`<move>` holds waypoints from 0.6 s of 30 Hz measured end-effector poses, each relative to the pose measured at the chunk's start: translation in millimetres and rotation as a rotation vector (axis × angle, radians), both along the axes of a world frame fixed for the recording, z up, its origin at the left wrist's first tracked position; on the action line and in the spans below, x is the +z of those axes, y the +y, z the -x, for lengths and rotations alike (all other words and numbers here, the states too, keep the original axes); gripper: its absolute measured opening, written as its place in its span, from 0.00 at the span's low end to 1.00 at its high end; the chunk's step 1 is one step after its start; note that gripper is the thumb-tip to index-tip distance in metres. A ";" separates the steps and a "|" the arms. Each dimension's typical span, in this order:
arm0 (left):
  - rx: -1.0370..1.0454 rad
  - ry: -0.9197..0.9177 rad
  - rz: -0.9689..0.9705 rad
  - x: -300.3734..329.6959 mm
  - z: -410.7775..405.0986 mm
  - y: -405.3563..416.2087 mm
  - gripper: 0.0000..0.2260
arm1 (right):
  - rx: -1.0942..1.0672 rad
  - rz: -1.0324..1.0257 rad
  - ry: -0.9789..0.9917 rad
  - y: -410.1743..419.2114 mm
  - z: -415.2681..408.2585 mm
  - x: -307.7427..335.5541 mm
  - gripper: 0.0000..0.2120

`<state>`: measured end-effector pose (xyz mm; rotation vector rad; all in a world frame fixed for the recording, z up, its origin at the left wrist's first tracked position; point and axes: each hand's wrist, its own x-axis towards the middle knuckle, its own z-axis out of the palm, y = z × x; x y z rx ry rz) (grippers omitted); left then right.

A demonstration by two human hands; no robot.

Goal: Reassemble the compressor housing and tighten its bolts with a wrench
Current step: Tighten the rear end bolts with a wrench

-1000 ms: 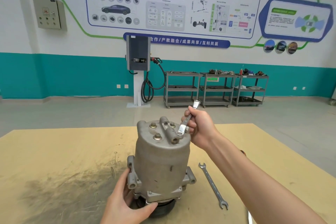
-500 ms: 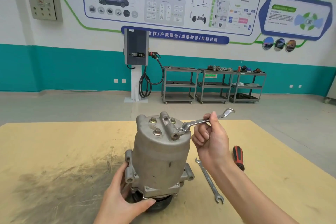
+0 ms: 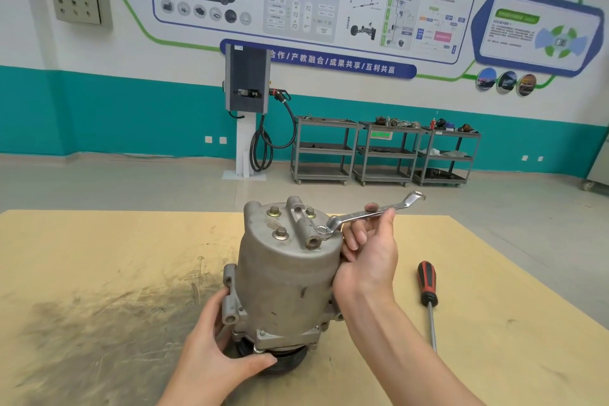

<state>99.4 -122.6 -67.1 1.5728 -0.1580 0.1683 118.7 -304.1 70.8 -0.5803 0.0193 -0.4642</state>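
My right hand pinches the shank of the wrench between thumb and fingertips, the other fingers curled loosely against the housing's upper shoulder. The wrench's ring end sits on a bolt at the right edge of the compressor housing top face; its free end points up and to the right. My left hand grips the base of the unit, fingers behind a mounting lug and thumb on the black pulley underneath. The housing stands upright on the table, which is covered with a tan board that is smudged dark to the left. Three more bolts show on the top face. A red-and-black screwdriver lies on the board to the right, apart from the housing.
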 end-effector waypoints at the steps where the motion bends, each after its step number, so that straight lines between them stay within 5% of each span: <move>1: -0.007 -0.009 -0.006 -1.9 -0.3 1.1 0.46 | 0.002 -0.017 -0.005 0.8 0.1 0.2 0.17; 18: -0.055 -0.012 0.018 -3.8 0.7 -1.0 0.46 | -0.027 0.108 0.025 -31.0 -4.9 29.0 0.14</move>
